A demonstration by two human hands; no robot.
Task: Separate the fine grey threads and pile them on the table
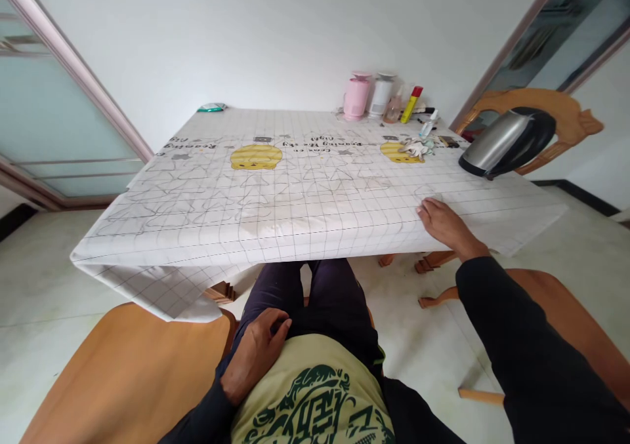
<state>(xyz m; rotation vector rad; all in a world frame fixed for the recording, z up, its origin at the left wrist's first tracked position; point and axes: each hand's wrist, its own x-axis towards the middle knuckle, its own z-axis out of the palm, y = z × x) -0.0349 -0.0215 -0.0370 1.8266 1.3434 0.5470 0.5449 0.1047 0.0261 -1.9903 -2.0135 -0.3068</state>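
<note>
My left hand (256, 352) lies in my lap by the hem of the green shirt (315, 391), its fingers curled loosely with nothing visible in them. On the right part of the tablecloth (315, 227), close to the front edge, rests my right hand (440, 221). Its fingers are bent together at the cloth; whatever they may hold is too small or hidden to tell. A faint clear shape shows just beyond these fingertips. Beyond my right hand, to the right, a steel and black kettle (502, 142) lies tilted at the table's side.
Along the back stand a pink device (356, 98), a white one (381, 96), a pinkish bottle (392, 109) and a yellow-red can (411, 105). A crumpled whitish item (417, 147) lies before them. A green packet (212, 107) sits back left. Wooden chairs flank me.
</note>
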